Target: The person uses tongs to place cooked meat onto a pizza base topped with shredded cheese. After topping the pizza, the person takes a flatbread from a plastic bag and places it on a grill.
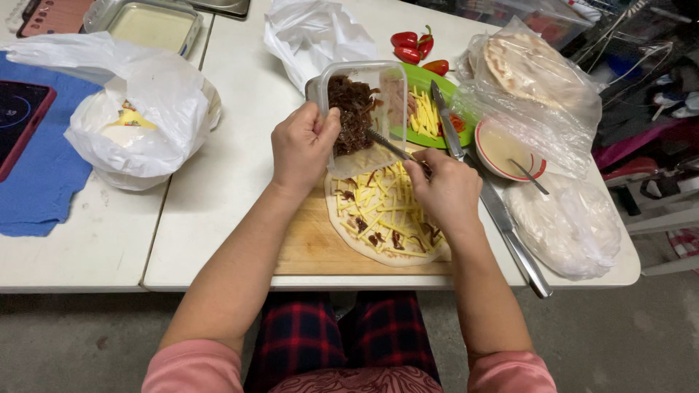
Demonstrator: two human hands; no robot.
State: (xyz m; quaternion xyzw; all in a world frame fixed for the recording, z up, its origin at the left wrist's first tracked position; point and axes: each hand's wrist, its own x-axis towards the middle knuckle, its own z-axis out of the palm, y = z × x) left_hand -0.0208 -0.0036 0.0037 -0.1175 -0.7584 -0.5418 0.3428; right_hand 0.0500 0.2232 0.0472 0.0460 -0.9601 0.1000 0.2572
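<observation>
Left hand (302, 145) gripped a clear rectangular plastic tub of dark brown shredded filling (362, 109), tilted over the far edge of a round pale flatbread strewn with yellow cheese strips (382, 215). Right hand (445, 191) was closed around a thin metal utensil (386, 144), its tip inside the tub mouth against the filling; whether fork or spoon could not be told. The flatbread lay on a light wooden cutting board (313, 244) at the near edge of the white table (233, 167).

Judgement: the scraping goes best with the tub held low and just above the bread, filling pulled out in small amounts and spread across patches that are cheese only, since dark bits sat mostly near the left and lower parts.

Around: a long steel knife (488, 196) lay just beside the right wrist, handle toward the table edge, easily knocked. A green plate holding more yellow strips (429, 109) sat behind the tub. A small red-rimmed bowl of pale sauce (502, 149), with a spoon in it, stood close right. Red peppers (411, 45), a clear bag of flatbreads (531, 73) and a white plastic bag (138, 116) were well apart.
</observation>
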